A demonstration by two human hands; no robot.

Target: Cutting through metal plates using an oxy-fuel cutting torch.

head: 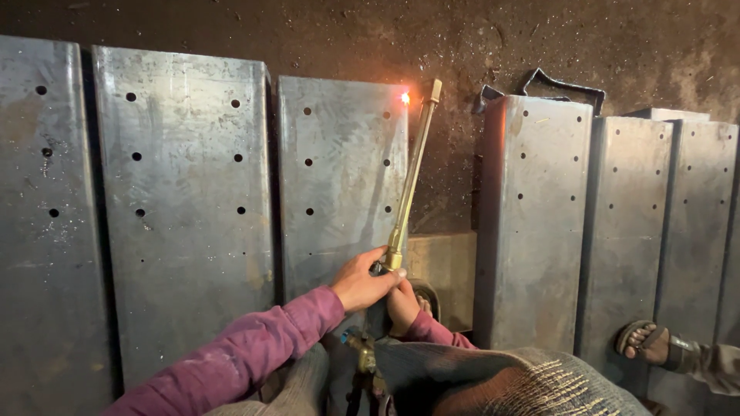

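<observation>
— Where the glow sits, upper middle of the frame, what is that long thing?
— Cutting torch [408, 181], a slim brass tube, tilted a little right of upright, with a small orange flame at its tip touching the top right corner of the middle steel plate [339, 169].
— And the hands?
— Both low in the centre, at the torch's bottom end. Left hand [366, 281] is curled round the tube just under the brass collar; right hand [403, 306] is wrapped on the body right below it (partly hidden, so I can't tell its fingers). Sleeves are purple.
— Anyone else?
— A sandalled foot [644, 343], lower right, beside the grey steel boxes [532, 223].
</observation>
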